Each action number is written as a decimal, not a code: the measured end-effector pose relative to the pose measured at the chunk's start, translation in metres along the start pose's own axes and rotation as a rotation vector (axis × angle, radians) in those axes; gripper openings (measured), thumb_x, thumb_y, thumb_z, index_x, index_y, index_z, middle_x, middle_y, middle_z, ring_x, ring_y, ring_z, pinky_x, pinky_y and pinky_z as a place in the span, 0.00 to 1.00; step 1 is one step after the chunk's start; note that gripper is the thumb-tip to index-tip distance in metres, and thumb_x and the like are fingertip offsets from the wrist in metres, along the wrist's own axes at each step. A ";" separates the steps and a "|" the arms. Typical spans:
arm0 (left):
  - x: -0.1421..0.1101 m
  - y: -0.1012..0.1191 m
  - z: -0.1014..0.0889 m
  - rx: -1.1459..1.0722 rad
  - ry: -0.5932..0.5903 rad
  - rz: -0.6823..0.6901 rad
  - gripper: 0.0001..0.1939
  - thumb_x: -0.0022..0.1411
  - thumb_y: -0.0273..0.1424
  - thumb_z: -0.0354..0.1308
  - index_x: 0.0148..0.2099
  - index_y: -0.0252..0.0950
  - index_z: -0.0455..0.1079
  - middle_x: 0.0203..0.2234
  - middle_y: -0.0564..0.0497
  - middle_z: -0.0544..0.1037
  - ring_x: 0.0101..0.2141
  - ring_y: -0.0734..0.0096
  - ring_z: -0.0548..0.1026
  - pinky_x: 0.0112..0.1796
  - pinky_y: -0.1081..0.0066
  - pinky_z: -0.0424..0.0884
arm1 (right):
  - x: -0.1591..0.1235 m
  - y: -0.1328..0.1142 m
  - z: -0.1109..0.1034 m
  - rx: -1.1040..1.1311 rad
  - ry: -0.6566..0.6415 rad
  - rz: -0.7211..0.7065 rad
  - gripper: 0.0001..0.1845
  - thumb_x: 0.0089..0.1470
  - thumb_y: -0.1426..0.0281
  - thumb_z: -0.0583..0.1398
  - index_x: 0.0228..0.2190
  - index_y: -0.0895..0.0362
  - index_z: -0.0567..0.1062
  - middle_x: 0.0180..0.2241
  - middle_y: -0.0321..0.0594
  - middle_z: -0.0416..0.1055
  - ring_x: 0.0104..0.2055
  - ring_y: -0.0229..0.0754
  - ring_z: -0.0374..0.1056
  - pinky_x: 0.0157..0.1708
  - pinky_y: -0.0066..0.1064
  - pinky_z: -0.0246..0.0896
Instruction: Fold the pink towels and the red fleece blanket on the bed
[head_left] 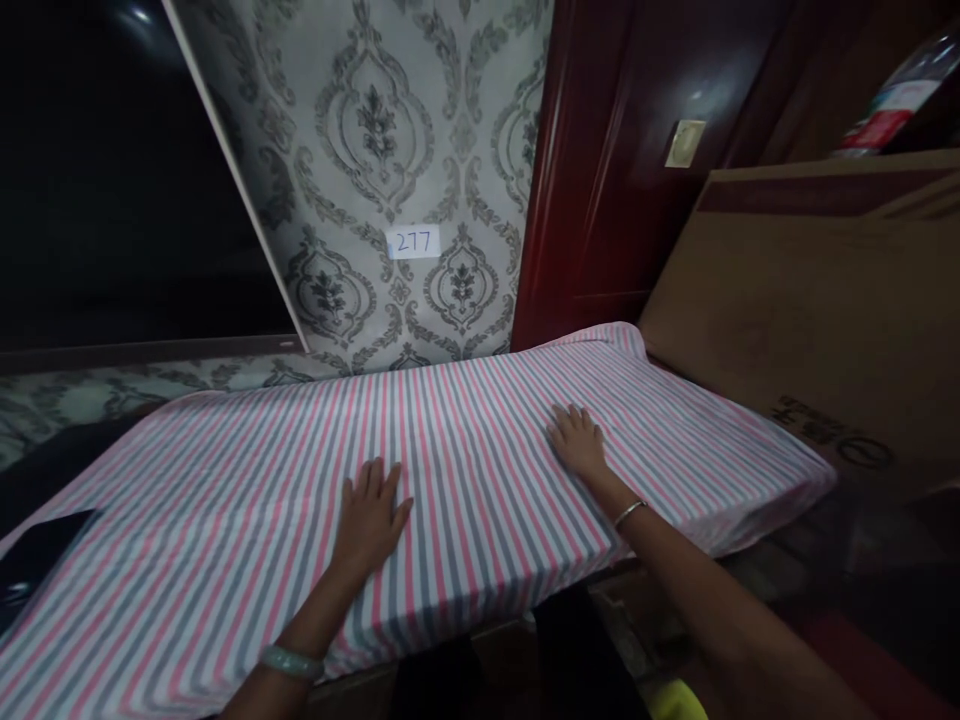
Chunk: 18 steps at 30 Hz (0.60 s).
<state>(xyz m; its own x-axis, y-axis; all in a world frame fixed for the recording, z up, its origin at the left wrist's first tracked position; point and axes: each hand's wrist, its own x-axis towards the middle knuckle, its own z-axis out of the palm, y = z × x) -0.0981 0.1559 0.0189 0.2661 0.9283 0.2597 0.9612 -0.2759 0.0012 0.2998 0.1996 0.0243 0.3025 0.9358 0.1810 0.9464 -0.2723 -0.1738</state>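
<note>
A pink, grey and white striped cloth (480, 420) lies spread flat over a low surface in front of me. My left hand (370, 517) rests palm down on it near the front edge, fingers stretched out and together, holding nothing. My right hand (576, 440) lies flat on the cloth further right and a little further back, fingers extended, also holding nothing. A pale green bangle (292, 662) is on my left wrist and a thin bracelet (630, 513) on my right.
A large cardboard box (810, 320) leans at the right, against the cloth's edge. Behind are patterned wallpaper with a label reading 277 (412, 241), a dark red door (637, 160), and a dark screen (112, 170) at left. A dark flat object (37, 560) lies at the cloth's left.
</note>
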 end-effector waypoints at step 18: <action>0.038 -0.007 -0.001 -0.035 -0.039 -0.105 0.33 0.69 0.44 0.39 0.67 0.33 0.67 0.65 0.38 0.70 0.65 0.49 0.65 0.62 0.44 0.62 | 0.060 0.039 -0.015 0.015 -0.016 0.080 0.31 0.71 0.58 0.43 0.70 0.49 0.58 0.73 0.46 0.50 0.74 0.53 0.45 0.68 0.54 0.42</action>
<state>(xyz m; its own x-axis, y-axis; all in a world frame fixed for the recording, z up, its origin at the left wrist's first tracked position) -0.0947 0.1930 0.0295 0.1671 0.9615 0.2184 0.9811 -0.1841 0.0599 0.3567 0.2416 0.0425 0.3749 0.9148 0.1503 0.9175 -0.3429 -0.2016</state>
